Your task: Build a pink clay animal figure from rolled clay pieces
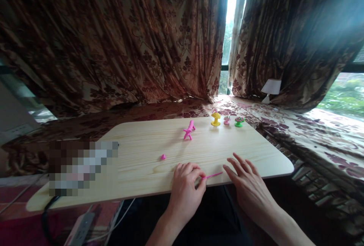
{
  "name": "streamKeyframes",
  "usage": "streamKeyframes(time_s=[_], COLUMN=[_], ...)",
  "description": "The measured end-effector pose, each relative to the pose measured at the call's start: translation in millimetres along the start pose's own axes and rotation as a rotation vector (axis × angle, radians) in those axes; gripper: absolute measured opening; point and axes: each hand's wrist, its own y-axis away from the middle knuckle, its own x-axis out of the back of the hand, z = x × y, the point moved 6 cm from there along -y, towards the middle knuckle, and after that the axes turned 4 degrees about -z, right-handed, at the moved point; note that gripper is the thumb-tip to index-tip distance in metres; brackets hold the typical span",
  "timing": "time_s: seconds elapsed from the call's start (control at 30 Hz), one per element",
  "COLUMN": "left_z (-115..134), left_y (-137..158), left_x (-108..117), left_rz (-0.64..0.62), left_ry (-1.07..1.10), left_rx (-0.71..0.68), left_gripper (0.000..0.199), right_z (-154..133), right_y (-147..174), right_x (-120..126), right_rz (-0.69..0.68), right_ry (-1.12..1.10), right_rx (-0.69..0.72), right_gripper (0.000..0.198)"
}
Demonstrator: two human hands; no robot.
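A thin pink clay strip point(214, 174) lies near the front edge of the light wooden table point(136, 177). My left hand point(188, 181) pinches its left end between thumb and forefinger. To the right, my right hand point(245, 175) hovers at the strip's other end, fingers spread and holding nothing. A small pink clay lump point(163, 157) sits left of my left hand. Farther back stands a pink four-legged clay figure point(189, 130).
Along the back edge stand a yellow mushroom-shaped piece point(215, 119), a small pink figure point(226, 120) and a green piece with pink dots point(239, 121). A blurred-out object point(85, 168) lies at the table's left. A white lamp point(271, 88) stands beyond, by the curtains point(159, 41).
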Motion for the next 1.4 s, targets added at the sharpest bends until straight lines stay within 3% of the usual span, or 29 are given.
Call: streamKeyframes(time_s=[0.83,1.4], left_z=[0,-4], left_y=[-2,0], left_x=[-1,-1], left_rz=[-0.017,-0.027], left_ry=[0.005,0.063], left_rx=[0.008,-0.004], left_gripper=[0.012,0.013], right_z=[-2,-22], right_y=[8,-3], right_x=[1,-1], right_rz=[0.032,-0.014], right_ry=[0.031,-0.024], right_rx=[0.028,0.083], right_gripper=[0.058,0.050])
